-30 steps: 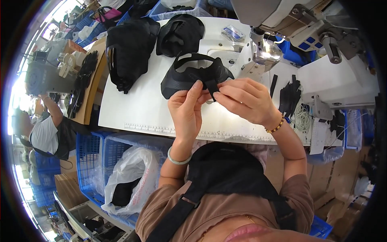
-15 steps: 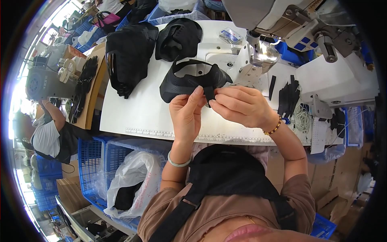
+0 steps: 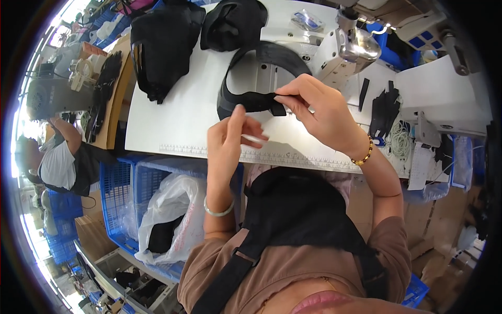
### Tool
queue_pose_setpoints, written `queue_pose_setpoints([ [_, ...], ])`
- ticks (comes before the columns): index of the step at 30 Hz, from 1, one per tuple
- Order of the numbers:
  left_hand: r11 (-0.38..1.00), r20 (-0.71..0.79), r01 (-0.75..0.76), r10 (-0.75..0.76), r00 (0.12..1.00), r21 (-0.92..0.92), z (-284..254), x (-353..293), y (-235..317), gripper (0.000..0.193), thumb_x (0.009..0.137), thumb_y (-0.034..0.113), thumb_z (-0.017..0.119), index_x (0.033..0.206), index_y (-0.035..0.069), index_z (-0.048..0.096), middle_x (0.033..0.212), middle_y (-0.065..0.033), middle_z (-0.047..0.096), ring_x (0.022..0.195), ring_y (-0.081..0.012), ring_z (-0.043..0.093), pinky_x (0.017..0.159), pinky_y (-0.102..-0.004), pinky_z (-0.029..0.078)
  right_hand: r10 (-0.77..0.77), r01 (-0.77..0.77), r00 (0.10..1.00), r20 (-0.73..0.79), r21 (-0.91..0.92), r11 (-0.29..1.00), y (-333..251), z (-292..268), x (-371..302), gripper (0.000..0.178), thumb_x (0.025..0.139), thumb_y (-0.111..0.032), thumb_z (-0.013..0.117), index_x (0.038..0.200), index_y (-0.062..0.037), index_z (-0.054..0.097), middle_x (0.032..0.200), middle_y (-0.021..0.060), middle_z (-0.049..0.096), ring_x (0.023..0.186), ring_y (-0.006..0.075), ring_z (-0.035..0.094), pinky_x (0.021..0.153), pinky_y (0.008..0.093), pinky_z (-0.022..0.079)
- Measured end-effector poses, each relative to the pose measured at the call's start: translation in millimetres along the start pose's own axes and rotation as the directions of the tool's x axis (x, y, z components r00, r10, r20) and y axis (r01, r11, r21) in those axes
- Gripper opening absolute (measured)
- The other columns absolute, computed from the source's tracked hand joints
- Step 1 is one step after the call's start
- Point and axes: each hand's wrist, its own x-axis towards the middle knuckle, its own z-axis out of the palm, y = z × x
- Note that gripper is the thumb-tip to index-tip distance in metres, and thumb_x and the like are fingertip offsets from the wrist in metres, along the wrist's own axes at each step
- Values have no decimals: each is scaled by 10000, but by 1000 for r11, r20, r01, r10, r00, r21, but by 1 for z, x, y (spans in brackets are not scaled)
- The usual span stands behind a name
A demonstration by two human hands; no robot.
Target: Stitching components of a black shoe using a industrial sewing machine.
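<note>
A black fabric band (image 3: 246, 100), bent into a wide loop, is held up over the white sewing table (image 3: 172, 123). My right hand (image 3: 321, 112) pinches its near edge between thumb and fingertips, beside a short black tab that hangs down. My left hand (image 3: 227, 138) is just below the band's left part, fingers apart and slightly blurred, holding nothing that I can see. The sewing machine's arm end (image 3: 355, 47) stands beyond the band to the right. Two black fabric pieces lie farther back: a pile (image 3: 164, 49) at left and a rounded one (image 3: 232, 26) beside it.
A ruler strip (image 3: 209, 149) runs along the table's front edge. Black strips (image 3: 384, 107) and coiled white cord (image 3: 400, 138) lie at right. A blue basket (image 3: 117, 193) with a plastic bag (image 3: 172, 214) stands lower left. Another person (image 3: 60, 162) sits at far left.
My left hand has let go of the band and drawn down and left. The band has turned, its loop now opened wider, while my right hand keeps its pinch. The view has shifted a little.
</note>
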Motion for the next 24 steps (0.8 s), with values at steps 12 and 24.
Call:
queue_pose_setpoints([
  [12, 998, 81, 25, -29, 996, 52, -2, -13, -20, 229, 841, 65, 617, 999, -86, 548, 815, -102, 649, 686, -137, 636, 567, -235, 515, 174, -196, 979, 109, 242, 950, -2, 31, -21, 152, 825, -24, 620, 976, -32, 633, 799, 75, 619, 593, 151, 578, 521, 239, 458],
  [24, 986, 53, -5, -4, 999, 165, -2, -15, -12, 236, 882, 129, 567, 994, -79, 584, 790, -99, 644, 677, -131, 625, 547, -233, 498, -52, 52, 998, 39, 7, 999, 10, 42, -32, 128, 801, -46, 635, 929, -44, 633, 779, 70, 623, 605, 211, 610, 516, 260, 478],
])
